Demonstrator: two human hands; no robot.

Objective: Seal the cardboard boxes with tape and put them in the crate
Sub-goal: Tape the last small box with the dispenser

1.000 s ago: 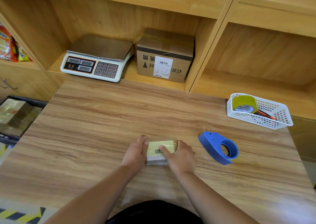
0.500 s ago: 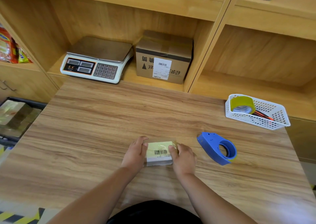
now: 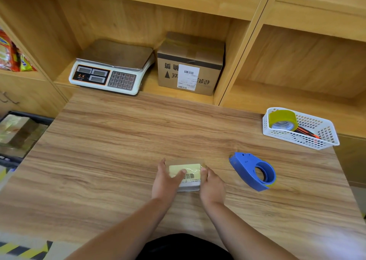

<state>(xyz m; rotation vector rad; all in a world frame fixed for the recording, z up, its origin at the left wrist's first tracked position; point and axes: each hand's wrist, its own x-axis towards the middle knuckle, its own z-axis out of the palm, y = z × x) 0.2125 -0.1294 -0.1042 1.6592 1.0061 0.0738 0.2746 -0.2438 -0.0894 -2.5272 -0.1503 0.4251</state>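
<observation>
Hands bracket the box (image 3: 193,171), which sits on the table (image 3: 118,150) near its front edge, long axis running left to right. The left hand (image 3: 165,182) clasps the left end, thumb laid across the top; the right hand (image 3: 212,186) curls round the right end. The crate (image 3: 29,116) lies well off to the left, past the table edge, so the left hand looks the nearer carrier

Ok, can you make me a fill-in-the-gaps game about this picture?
The left hand and right hand both grip the small box, just ____ of the tape dispenser.
That dispenser is coloured ____.
The tape roll lies inside the ____ basket.
Missing words: left, blue, white.
</observation>
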